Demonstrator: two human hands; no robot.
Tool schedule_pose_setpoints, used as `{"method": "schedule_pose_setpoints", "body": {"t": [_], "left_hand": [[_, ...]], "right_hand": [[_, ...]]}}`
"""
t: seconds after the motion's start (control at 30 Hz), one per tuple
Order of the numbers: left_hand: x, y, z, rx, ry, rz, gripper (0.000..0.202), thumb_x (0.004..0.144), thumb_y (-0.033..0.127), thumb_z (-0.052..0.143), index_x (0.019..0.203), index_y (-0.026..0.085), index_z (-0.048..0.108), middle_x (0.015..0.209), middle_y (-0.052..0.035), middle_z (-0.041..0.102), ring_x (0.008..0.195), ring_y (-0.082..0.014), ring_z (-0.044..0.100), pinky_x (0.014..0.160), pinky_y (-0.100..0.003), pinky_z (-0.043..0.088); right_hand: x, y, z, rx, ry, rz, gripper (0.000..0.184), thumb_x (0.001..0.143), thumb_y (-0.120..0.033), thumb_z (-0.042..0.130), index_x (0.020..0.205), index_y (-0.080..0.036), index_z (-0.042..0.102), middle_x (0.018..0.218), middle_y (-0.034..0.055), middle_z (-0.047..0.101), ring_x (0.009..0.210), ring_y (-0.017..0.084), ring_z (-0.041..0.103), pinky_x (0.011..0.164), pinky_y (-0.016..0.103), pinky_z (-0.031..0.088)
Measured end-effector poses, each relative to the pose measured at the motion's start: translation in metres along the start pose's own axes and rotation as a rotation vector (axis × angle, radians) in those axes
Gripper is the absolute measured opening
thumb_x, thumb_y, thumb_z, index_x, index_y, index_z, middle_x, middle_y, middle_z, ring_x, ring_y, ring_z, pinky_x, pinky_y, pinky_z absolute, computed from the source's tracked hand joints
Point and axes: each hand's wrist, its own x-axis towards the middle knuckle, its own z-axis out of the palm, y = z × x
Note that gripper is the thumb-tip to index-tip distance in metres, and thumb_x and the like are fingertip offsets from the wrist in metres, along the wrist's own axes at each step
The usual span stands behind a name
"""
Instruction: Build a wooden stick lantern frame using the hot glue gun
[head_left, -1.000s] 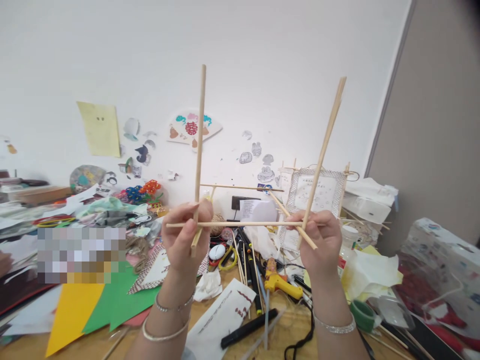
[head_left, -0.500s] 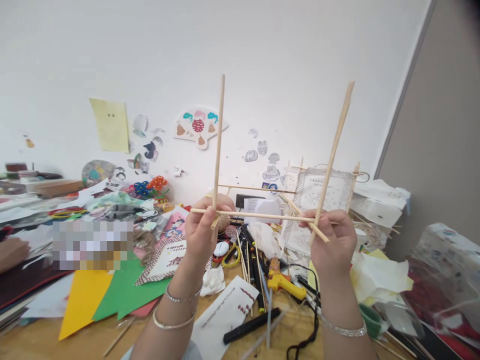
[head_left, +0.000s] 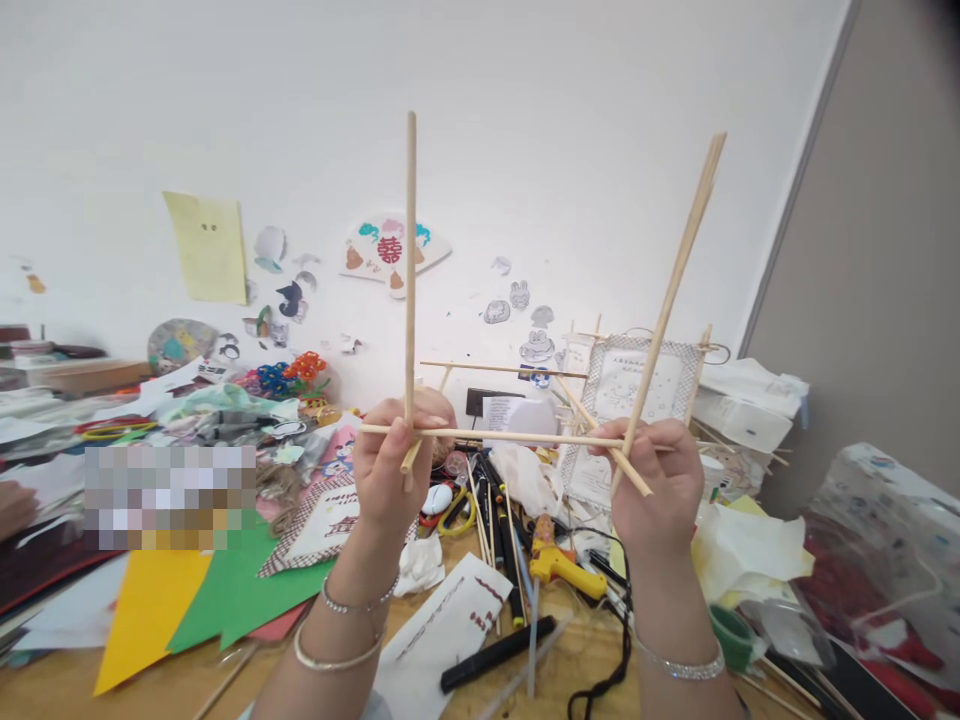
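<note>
A frame of thin wooden sticks (head_left: 517,437) is held up in front of me above the cluttered table. My left hand (head_left: 394,455) pinches its left corner, where an upright stick (head_left: 410,250) crosses the near horizontal one. At the right corner, my right hand (head_left: 656,475) grips the crossing below a second upright stick (head_left: 679,270), which leans to the right. Farther back, another horizontal stick (head_left: 502,369) joins in, with a slanting stick (head_left: 581,405) running from it toward my right hand. My fingers partly hide both corner joints.
Below lie a yellow glue gun (head_left: 566,568), a black marker (head_left: 499,653), yellow-handled scissors (head_left: 459,515) and white paper (head_left: 450,620). Green paper (head_left: 232,590) is at the left. Behind my right hand stands a stick-framed drawing (head_left: 637,385). Another person's hand (head_left: 15,508) shows at the left edge.
The stick frame has come slightly nearer and its uprights now spread wider apart. Both hands keep their hold on the corners. The view has shifted a little to the right.
</note>
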Motion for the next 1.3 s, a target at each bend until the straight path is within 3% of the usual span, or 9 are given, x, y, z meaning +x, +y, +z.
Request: {"method": "schedule_pose_setpoints", "body": {"t": [0.57,0.8,1.0,1.3], "left_hand": [[0.000,-0.002,0.002,0.014,0.006,0.043,0.027,0.084,0.034,0.053,0.067,0.018,0.066,0.053,-0.0020,0.054,0.053,-0.0133,0.050,0.057,-0.030,0.042],[0.001,-0.002,0.002,-0.002,-0.007,-0.043,0.029,0.082,0.040,0.054,0.066,0.018,0.064,0.052,-0.0019,0.053,0.053,-0.0139,0.050,0.053,-0.029,0.040],[-0.001,-0.007,-0.003,0.004,-0.021,-0.137,0.031,0.080,0.043,0.057,0.068,0.016,0.065,0.054,-0.0035,0.056,0.056,-0.0161,0.053,0.060,-0.033,0.043],[-0.001,-0.011,-0.001,-0.039,0.034,-0.160,0.027,0.079,0.041,0.060,0.066,0.018,0.057,0.057,-0.0011,0.054,0.058,-0.0148,0.052,0.060,-0.030,0.042]], "right_hand": [[0.001,0.000,0.001,0.013,-0.002,0.044,0.014,0.076,-0.029,0.066,0.072,-0.022,0.054,0.073,-0.0021,0.071,0.063,0.014,0.065,0.055,0.027,0.050],[0.003,-0.002,0.002,-0.030,0.034,0.044,0.015,0.074,-0.029,0.067,0.070,-0.021,0.054,0.069,-0.0022,0.070,0.060,0.014,0.063,0.055,0.028,0.050],[0.004,-0.001,-0.002,-0.048,0.059,0.053,0.016,0.072,-0.028,0.068,0.068,-0.020,0.056,0.069,-0.0009,0.069,0.061,0.014,0.063,0.054,0.028,0.049],[0.004,0.003,-0.003,-0.087,0.092,0.038,0.017,0.073,-0.030,0.069,0.067,-0.020,0.057,0.069,-0.0005,0.069,0.058,0.013,0.061,0.053,0.026,0.048]]}}
